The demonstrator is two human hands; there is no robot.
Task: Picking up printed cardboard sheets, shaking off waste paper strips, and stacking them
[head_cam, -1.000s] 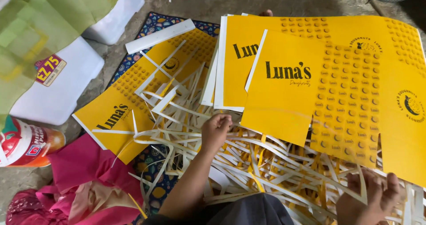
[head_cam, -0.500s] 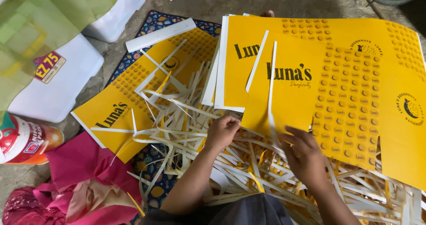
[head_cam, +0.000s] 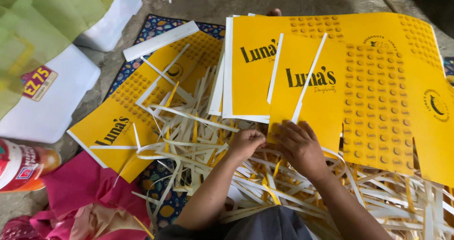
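A yellow die-cut cardboard sheet [head_cam: 378, 102] with black lettering lies on top of a stack of like sheets. My left hand [head_cam: 246, 143] is curled into a fist at this sheet's lower left corner and seems to pinch it. Just to its right, my right hand [head_cam: 300, 147] has its fingers curled over the sheet's lower edge. A thin white strip [head_cam: 309, 76] runs up across the sheet from my right fingertips. Under both forearms lies a tangled pile of white and yellow trimmed strips [head_cam: 198, 136].
More yellow sheets [head_cam: 123, 121] lie at the left under the strips, on a patterned mat [head_cam: 161, 24]. A white board strip [head_cam: 161, 40], white sheets [head_cam: 52, 102], green paper [head_cam: 42, 27], a red-labelled container [head_cam: 21, 166] and pink cloth [head_cam: 85, 192] sit on the concrete floor at the left.
My right hand came up from the lower right to the sheet's lower edge, beside my left hand. The white strip shifted right and tilted across the top sheet.
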